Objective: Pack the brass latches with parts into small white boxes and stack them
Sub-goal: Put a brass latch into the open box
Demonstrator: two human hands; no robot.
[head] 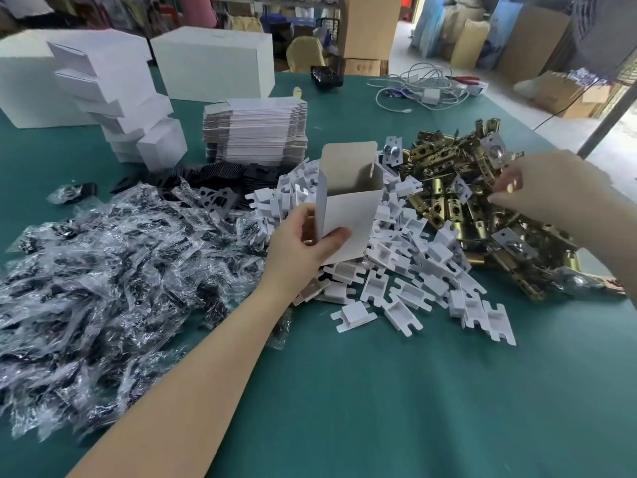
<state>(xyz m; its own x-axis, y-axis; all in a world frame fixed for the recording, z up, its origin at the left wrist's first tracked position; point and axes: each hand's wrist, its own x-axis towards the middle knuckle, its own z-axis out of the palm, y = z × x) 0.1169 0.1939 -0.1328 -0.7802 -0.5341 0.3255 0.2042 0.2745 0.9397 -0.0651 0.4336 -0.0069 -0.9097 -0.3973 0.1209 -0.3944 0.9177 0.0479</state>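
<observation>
While the left hand (303, 243) holds the small white box (348, 208) upright, with thumb on its front face and fingers behind, the open top faces up and the flaps stand free. This is good for the step, which I judge to be picking one latch and putting it into the box. The right hand (537, 191) is over the pile of brass latches (458, 201) on the green worktop (396, 391); its fingertips are drawn together at the pile as if pinching, but I cannot tell if a latch is already between them.

To do it well, the hand should take only one latch, by its long body and not by the silver plate, because the pieces lie tangled and a second one may lift with it. The box should be kept near and a little tilted toward the right side, so the latch slides in lengthwise without catching a flap.

Between the box and the latches lies a heap of white card inserts (413, 270), and on the left side the clear bags of black parts (103, 270); these probably go in next. The stack of closed boxes (138, 115) stands far at the back left.
</observation>
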